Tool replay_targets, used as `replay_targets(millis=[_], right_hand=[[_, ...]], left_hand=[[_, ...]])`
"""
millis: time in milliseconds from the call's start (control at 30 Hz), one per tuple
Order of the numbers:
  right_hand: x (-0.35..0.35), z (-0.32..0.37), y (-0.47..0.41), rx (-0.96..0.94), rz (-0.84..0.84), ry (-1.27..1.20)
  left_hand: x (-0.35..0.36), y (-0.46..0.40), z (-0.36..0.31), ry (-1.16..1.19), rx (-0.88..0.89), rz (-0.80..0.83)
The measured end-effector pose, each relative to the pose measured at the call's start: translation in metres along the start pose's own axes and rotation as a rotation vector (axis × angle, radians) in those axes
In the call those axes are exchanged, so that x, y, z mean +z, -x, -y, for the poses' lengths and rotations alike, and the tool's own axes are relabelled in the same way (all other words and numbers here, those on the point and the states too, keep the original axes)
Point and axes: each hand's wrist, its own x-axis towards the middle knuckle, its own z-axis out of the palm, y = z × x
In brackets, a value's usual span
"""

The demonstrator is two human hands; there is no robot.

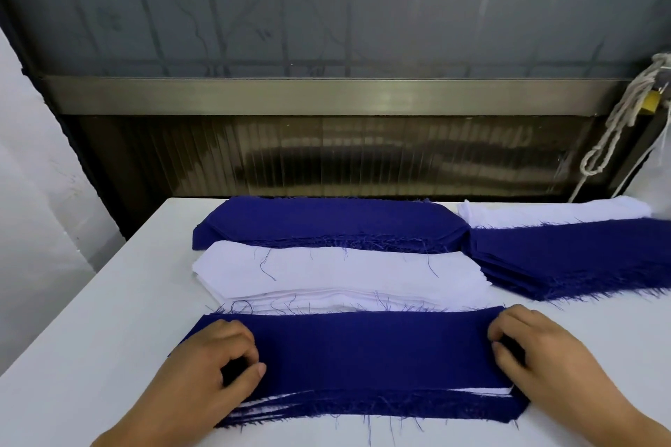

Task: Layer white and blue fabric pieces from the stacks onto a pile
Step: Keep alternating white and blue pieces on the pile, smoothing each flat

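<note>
At six o'clock on the table [90, 301], the top blue piece [370, 348] is pinched at its ends by the left hand [214, 370] and right hand [537, 356]; if tugged unevenly, the pile [363, 406] could be skewed.

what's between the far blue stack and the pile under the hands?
Head view: a white stack lies between the far blue stack and the pile. Its far edge meets the blue stack, its near edge the pile.

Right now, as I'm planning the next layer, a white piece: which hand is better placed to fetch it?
Probably the left hand. The white stack lies just beyond the pile, centre-left. The right hand is nearer the blue stack. Both hands now grip the pile's top blue piece.
</note>
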Motion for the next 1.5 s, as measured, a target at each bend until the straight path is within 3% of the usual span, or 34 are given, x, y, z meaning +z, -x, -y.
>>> replay_targets(millis=[100, 333, 600, 833, 1033, 1300, 1500], right_hand=[[-0.003, 0.003, -0.019, 0.103, 0.02, 0.027], [0.015, 0.029, -0.098, 0.058, -0.123, -0.135], [0.041, 0.036, -0.157, 0.051, -0.002, -0.148], [0.049, 0.037, -0.153, 0.045, -0.164, 0.026], [0.048, 0.043, -0.153, 0.06, -0.284, 0.032], [0.047, 0.043, -0.15, 0.076, -0.348, -0.049], [0.046, 0.036, -0.144, 0.005, -0.304, -0.142]], left_hand=[[-0.003, -0.023, -0.002, -0.064, -0.088, 0.022], [0.011, -0.104, 0.001, -0.184, -0.173, -0.266], [0.026, -0.149, 0.03, -0.313, -0.299, -0.163], [0.032, -0.149, 0.034, -0.485, -0.269, -0.195], [0.027, -0.148, 0.026, -0.456, -0.223, -0.347], [0.023, -0.145, 0.023, -0.431, -0.15, -0.427], [0.021, -0.14, 0.025, -0.26, -0.207, -0.44]])
